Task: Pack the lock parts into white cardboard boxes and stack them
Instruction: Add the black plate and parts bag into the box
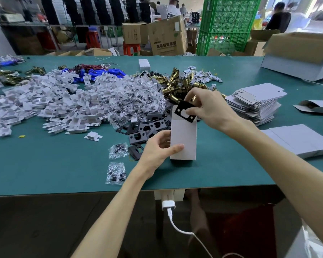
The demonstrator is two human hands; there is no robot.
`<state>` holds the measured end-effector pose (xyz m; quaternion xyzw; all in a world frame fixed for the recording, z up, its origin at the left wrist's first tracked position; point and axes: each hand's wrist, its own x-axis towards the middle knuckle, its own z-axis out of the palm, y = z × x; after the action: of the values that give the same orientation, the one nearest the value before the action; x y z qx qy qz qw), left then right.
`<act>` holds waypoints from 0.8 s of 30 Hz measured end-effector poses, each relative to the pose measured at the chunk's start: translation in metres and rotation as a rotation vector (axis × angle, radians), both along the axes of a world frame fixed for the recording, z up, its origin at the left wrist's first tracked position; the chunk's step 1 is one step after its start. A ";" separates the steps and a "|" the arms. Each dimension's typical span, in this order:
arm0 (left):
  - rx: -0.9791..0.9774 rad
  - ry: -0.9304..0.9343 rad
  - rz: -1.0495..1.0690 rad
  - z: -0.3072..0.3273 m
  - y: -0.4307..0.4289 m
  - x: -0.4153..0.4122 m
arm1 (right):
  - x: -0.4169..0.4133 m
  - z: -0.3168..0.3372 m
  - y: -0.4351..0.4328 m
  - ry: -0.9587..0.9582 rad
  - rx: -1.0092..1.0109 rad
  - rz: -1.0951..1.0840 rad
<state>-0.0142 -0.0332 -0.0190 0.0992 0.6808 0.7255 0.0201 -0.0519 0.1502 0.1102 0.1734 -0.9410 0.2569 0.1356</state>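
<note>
The left hand (pixel 157 151) grips the white box (pixel 183 140) from its nine o'clock side, thumb across the front, steadying it on the table (pixel 63 164) with its open twelve o'clock end up. The right hand (pixel 209 107) pinches the black plate (pixel 185 110) at its three o'clock edge, tilted and partly inside the opening, probably to slide it in.

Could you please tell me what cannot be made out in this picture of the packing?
Head view:
Inside of the box: hidden by its front wall.
Part of the plate: covered by the right hand.
Fingertips of the left hand: hidden by the box.
Contents of the bags: too small to name.
Print on the carton: blurred.
Some flat boxes: cut off by the right edge.
</note>
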 end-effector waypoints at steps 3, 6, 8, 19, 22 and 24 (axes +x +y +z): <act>0.008 0.000 0.000 0.000 0.000 0.000 | 0.001 -0.001 0.001 -0.007 0.045 0.022; 0.006 0.001 0.003 0.000 0.000 0.000 | 0.001 0.001 0.001 0.053 0.043 0.032; 0.006 -0.002 0.001 0.000 0.000 0.000 | 0.000 0.002 0.004 0.112 0.003 0.040; 0.019 -0.012 0.019 -0.001 0.000 -0.001 | -0.002 -0.005 0.004 0.004 0.147 0.040; 0.033 -0.022 0.028 -0.001 0.001 -0.001 | -0.003 -0.010 0.003 -0.050 0.158 0.055; 0.046 -0.024 0.029 0.000 0.001 0.000 | -0.001 -0.014 -0.001 -0.056 0.208 0.057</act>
<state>-0.0143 -0.0320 -0.0186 0.0813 0.6650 0.7423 0.0155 -0.0530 0.1495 0.0962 0.2059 -0.9607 0.1664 0.0832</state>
